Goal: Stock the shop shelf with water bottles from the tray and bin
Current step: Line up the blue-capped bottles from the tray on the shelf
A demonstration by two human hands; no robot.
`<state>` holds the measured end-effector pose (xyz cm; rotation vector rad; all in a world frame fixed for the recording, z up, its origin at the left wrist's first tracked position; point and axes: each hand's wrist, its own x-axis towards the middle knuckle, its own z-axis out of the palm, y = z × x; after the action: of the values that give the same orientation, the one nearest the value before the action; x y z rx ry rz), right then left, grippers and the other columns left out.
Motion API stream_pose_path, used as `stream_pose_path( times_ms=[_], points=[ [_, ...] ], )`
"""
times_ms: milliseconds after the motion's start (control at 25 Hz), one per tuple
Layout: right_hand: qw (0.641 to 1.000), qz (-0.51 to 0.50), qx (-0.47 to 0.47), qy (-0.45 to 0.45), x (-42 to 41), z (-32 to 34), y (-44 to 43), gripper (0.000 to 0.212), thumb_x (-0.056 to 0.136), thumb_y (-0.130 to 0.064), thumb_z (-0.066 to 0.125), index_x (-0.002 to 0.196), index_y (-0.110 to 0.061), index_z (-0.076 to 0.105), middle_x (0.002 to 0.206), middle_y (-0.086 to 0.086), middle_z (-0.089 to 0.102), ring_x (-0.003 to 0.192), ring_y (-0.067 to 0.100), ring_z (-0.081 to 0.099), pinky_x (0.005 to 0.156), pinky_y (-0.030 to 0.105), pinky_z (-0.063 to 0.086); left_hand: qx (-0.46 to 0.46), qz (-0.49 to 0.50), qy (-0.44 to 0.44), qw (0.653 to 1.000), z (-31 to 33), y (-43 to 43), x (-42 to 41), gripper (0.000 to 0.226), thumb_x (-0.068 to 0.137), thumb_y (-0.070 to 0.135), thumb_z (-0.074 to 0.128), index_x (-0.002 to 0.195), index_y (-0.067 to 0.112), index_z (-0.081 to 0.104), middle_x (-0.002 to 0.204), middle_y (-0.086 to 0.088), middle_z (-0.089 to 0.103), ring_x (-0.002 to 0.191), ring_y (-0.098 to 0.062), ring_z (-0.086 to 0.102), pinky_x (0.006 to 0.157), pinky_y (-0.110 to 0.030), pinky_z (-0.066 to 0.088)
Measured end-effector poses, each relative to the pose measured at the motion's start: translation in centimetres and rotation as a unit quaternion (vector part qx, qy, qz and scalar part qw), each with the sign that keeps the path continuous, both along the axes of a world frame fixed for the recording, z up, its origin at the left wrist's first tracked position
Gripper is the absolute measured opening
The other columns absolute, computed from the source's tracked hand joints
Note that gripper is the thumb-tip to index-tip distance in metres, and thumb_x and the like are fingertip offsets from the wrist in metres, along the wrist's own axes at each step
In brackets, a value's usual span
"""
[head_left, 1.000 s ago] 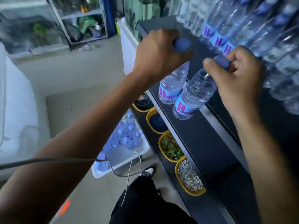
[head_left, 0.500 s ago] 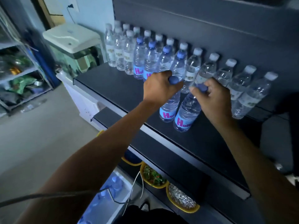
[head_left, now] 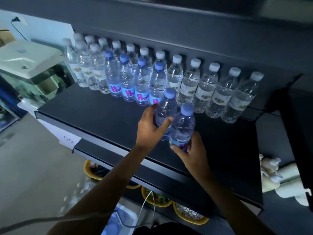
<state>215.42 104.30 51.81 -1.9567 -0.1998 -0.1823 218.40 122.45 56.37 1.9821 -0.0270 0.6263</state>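
Two blue-capped water bottles stand upright on the dark shelf (head_left: 88, 114). My left hand (head_left: 150, 128) grips the body of the left bottle (head_left: 166, 107), fingers curled round it. My right hand (head_left: 191, 151) holds the base of the right bottle (head_left: 183, 126) from below. Behind them stands a front row of several blue-capped bottles (head_left: 128, 78) with blue and pink labels. A longer row of white-capped bottles (head_left: 206, 85) lines the shelf's back wall. A corner of the white tray (head_left: 122, 221) with blue caps shows on the floor below.
Yellow bowls (head_left: 189, 216) of dry goods sit on a lower shelf under the black one. A white appliance (head_left: 27, 60) stands at the left. A white soft toy (head_left: 279, 178) lies at the right. A grey cable (head_left: 50, 219) runs across my left forearm.
Both hands have slid down from the bottle caps to the bodies and bases. The two bottles now stand upright, nearer the back rows. My view has lifted towards the shelf.
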Motion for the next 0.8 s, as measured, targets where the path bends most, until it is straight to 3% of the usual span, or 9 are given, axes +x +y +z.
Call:
stream_pose_path(
  times_ms=[120,320,480,640,720,800],
  points=[
    [0.998,-0.051,-0.032,0.011,2.2,0.3,-0.3,0.072,0.066,-0.054,0.083,0.124,-0.026,0.053,0.121,-0.004,0.066,0.109,0.016,0.069,0.09,0.048,0.059,0.018,-0.019,0.114,0.993,-2.8,1.0,0.5,0.056,0.069,0.06,0.073,0.108,0.022,0.059,0.094,0.009,0.061,0.081,-0.004,0.059,0.074,-0.035,0.055],
    [0.993,-0.108,-0.043,0.023,7.1,1.5,0.3,0.074,0.07,-0.043,0.087,0.129,-0.024,0.048,0.127,0.0,0.065,0.114,0.023,0.066,0.095,0.048,0.056,0.039,-0.009,0.147,0.988,-3.2,0.6,3.8,0.057,0.064,0.065,0.072,0.107,0.029,0.06,0.096,0.015,0.056,0.082,0.006,0.057,0.071,-0.02,0.045],
    [0.992,-0.124,-0.035,0.015,9.9,1.0,1.3,0.073,0.074,-0.024,0.09,0.133,-0.007,0.05,0.129,0.011,0.06,0.118,0.027,0.063,0.097,0.047,0.055,-0.022,0.017,0.175,0.984,-3.4,-0.3,6.4,0.062,0.069,0.057,0.078,0.118,0.027,0.054,0.108,0.009,0.061,0.093,-0.006,0.062,0.08,-0.028,0.051],
    [0.986,-0.149,-0.076,-0.008,10.4,-0.7,1.3,0.057,0.078,-0.013,0.086,0.125,0.001,0.056,0.11,0.016,0.064,0.1,0.027,0.064,0.08,0.027,0.053,0.021,0.036,0.161,0.986,-4.6,-0.9,7.2,0.041,0.08,0.04,0.076,0.097,0.02,0.044,0.094,0.005,0.055,0.075,-0.003,0.054,0.071,-0.032,0.045],
    [0.984,-0.161,-0.081,-0.001,10.8,-0.9,1.1,0.053,0.081,-0.015,0.084,0.125,-0.001,0.058,0.109,0.016,0.065,0.09,0.021,0.062,0.07,0.009,0.046,0.038,0.037,0.17,0.984,-4.7,-0.9,7.8,0.035,0.083,0.033,0.074,0.099,0.015,0.047,0.098,-0.001,0.058,0.08,-0.014,0.057,0.072,-0.033,0.045],
    [0.982,-0.167,-0.087,0.014,11.1,-0.7,1.2,0.058,0.081,-0.022,0.084,0.13,-0.006,0.057,0.117,0.014,0.064,0.093,0.017,0.063,0.073,0.009,0.046,0.057,0.04,0.179,0.981,-4.6,-1.0,8.1,0.032,0.086,0.032,0.071,0.101,0.013,0.049,0.101,-0.003,0.059,0.087,-0.022,0.058,0.072,-0.032,0.041]
  ],
)
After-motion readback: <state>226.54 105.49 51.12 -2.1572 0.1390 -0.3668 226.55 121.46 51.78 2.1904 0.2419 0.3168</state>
